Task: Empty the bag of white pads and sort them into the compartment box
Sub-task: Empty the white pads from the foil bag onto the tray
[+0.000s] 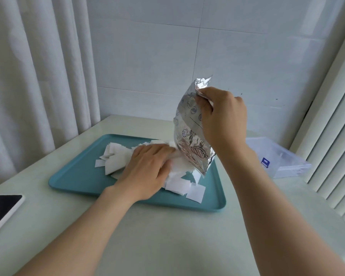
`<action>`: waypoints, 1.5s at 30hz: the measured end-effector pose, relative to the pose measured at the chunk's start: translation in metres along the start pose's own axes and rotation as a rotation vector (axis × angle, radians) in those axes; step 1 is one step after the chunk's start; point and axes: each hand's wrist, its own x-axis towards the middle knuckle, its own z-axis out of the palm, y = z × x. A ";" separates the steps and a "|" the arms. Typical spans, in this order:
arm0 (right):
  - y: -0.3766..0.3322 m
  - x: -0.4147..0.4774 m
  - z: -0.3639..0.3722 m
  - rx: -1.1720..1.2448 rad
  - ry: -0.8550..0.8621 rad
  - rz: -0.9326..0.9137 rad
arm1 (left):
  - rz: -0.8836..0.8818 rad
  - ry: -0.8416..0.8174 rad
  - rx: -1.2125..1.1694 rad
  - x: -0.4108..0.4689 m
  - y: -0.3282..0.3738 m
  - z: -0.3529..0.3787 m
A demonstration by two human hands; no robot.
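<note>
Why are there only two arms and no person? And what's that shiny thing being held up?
It's one picture, taken by a camera worn on a person's head, so you see only their arms reaching forward. There is no robot here. The right hand grips a silver foil bag by its upper end, with the lower end pointing down at a teal tray on a pale table. A heap of white pads lies on the tray. The left hand rests on that heap. To the right sits a clear compartment box, where the pads belong. A dark flat device lies at the table's left edge.
</note>
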 end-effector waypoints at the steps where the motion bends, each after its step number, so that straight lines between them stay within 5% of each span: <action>1: -0.001 0.000 -0.001 0.006 0.018 -0.005 | 0.002 -0.051 0.015 0.000 0.002 0.002; 7: -0.006 0.004 -0.008 0.054 0.135 -0.002 | -0.090 -0.182 0.033 -0.001 0.004 0.008; 14: -0.007 -0.001 0.003 0.156 0.225 0.014 | -0.405 0.168 -0.378 0.007 0.014 -0.012; 20: -0.009 -0.023 0.031 0.295 0.017 0.087 | -0.584 0.234 -0.892 0.014 0.000 -0.021; 26: -0.012 -0.030 0.035 0.274 -0.390 0.116 | -0.658 0.394 -0.875 0.016 -0.015 -0.016; 30: -0.014 -0.030 0.030 0.233 -0.512 0.113 | -0.651 0.392 -0.905 0.016 -0.018 -0.018; 34: -0.017 -0.025 0.023 0.337 -0.363 0.133 | -0.711 0.490 -0.857 0.014 -0.023 -0.022; 37: -0.011 -0.019 0.022 0.433 -0.157 0.371 | -0.773 0.600 -0.912 0.015 -0.027 -0.024; 40: -0.005 -0.020 0.029 0.662 -0.083 0.554 | -0.804 0.611 -1.125 0.020 -0.026 -0.024; 45: -0.002 -0.023 0.030 0.866 -0.147 0.559 | -0.822 0.642 -1.515 0.023 -0.013 -0.035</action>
